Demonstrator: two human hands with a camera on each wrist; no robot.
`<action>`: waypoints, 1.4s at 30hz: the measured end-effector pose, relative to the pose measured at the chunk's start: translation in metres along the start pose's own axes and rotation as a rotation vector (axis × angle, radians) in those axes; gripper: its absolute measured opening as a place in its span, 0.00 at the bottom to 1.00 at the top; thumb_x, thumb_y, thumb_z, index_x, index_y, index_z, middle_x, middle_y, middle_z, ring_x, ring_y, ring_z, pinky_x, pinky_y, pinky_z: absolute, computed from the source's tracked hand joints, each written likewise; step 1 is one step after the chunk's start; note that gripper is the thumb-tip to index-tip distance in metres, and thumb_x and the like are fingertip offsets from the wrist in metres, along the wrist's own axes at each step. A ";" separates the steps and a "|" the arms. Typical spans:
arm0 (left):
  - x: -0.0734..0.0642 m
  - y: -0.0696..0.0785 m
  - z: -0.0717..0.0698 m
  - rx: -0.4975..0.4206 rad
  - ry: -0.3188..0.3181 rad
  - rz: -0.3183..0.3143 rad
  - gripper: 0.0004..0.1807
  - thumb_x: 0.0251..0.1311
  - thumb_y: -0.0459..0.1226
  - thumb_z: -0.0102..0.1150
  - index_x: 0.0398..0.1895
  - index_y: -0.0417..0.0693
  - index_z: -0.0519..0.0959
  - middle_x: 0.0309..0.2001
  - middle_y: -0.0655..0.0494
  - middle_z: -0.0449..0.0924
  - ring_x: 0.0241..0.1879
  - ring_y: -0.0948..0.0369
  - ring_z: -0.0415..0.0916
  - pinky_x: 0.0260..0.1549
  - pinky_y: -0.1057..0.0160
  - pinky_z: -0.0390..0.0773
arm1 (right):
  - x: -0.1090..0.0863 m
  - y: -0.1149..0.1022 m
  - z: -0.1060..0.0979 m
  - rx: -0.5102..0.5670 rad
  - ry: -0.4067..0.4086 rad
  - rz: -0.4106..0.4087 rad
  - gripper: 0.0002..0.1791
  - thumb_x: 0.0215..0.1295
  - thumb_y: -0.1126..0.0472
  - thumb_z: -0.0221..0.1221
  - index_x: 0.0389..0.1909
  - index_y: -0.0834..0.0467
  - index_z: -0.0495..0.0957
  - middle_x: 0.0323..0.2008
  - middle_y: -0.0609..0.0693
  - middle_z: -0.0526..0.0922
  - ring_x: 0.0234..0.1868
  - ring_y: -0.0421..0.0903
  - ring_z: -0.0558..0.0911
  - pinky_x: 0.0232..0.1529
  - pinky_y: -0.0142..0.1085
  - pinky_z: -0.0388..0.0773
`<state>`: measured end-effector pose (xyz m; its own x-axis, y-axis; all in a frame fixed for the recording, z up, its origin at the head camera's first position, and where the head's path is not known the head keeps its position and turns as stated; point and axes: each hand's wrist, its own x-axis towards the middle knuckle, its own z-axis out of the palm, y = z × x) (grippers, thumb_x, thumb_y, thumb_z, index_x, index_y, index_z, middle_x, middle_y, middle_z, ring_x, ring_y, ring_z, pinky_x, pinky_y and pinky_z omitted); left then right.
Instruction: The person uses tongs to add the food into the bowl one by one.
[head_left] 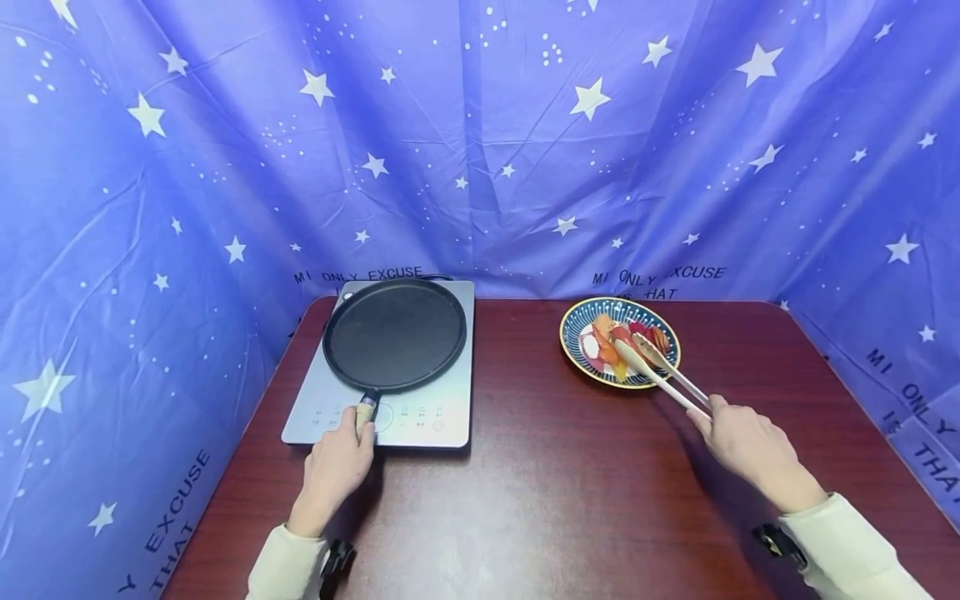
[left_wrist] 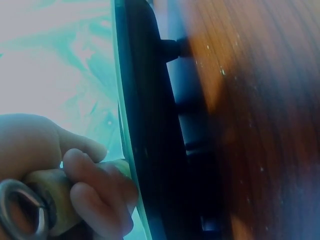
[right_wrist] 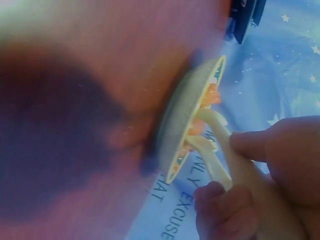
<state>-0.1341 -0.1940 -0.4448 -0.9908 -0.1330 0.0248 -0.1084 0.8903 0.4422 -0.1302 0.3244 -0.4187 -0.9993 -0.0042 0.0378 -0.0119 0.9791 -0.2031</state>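
Note:
My left hand (head_left: 339,462) grips the wooden handle (head_left: 365,412) of a flat black pan (head_left: 396,335), which sits on a silver induction cooktop (head_left: 300,417). In the left wrist view, the fingers (left_wrist: 102,195) curl round that handle, and a metal ring (left_wrist: 20,210) hangs at its end. My right hand (head_left: 753,446) holds pale tongs (head_left: 660,379) over a blue patterned plate (head_left: 573,360) with a yellow rim. The tips of the tongs reach in among colourful food pieces (head_left: 606,350) on the plate. From the right wrist view, thumb and fingers pinch the two tong arms (right_wrist: 240,170).
A dark red wooden table (head_left: 525,483) carries everything. Blue star-printed curtains (head_left: 480,150) close off the back and both sides. A black cable (head_left: 437,276) shows behind the cooktop. Dark wrist devices (head_left: 780,546) sit at the cuffs of both pale sleeves (head_left: 855,542).

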 end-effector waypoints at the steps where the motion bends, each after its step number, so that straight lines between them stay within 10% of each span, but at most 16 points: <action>1: 0.000 0.000 0.000 0.000 -0.002 -0.002 0.20 0.66 0.45 0.44 0.53 0.40 0.67 0.29 0.35 0.77 0.29 0.38 0.76 0.23 0.44 0.70 | 0.000 -0.001 -0.001 -0.007 0.005 -0.006 0.22 0.70 0.48 0.48 0.30 0.66 0.65 0.17 0.64 0.72 0.17 0.64 0.73 0.16 0.56 0.65; 42: -0.002 0.001 -0.001 0.012 0.007 0.013 0.22 0.66 0.45 0.45 0.55 0.39 0.67 0.30 0.33 0.77 0.29 0.38 0.77 0.23 0.43 0.70 | 0.029 0.005 -0.010 -0.051 0.015 -0.112 0.24 0.69 0.48 0.51 0.19 0.61 0.67 0.13 0.56 0.68 0.15 0.58 0.72 0.15 0.53 0.66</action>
<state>-0.1325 -0.1933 -0.4438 -0.9915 -0.1247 0.0365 -0.0970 0.8970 0.4313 -0.1589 0.3313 -0.4093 -0.9911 -0.1119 0.0720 -0.1215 0.9817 -0.1469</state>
